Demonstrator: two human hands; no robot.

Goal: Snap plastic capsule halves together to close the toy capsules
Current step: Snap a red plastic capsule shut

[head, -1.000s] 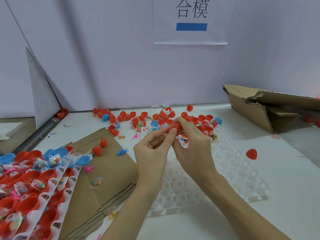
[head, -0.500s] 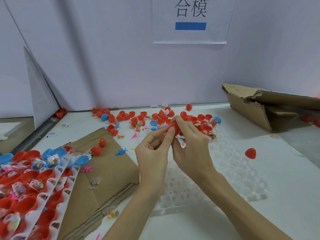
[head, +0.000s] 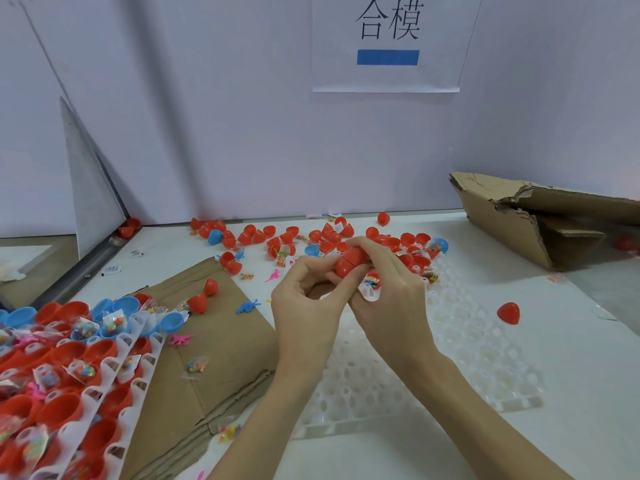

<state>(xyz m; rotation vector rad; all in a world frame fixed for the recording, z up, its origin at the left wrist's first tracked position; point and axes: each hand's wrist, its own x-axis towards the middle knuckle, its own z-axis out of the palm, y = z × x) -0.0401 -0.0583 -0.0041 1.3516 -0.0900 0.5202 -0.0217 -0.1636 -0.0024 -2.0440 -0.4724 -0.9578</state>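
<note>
Capsule [head: 350,264], red, is held above the counter [head: 571,341] between both hands, its halves joined at a visible seam. The left hand [head: 304,306] and right hand [head: 391,299] each keep a closed grip on it. Many loose halves [head: 277,237] and filled tray halves [head: 62,375] are left.

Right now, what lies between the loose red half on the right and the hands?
In the head view, only the clear plastic tray lies between the red half and the right hand.
</note>
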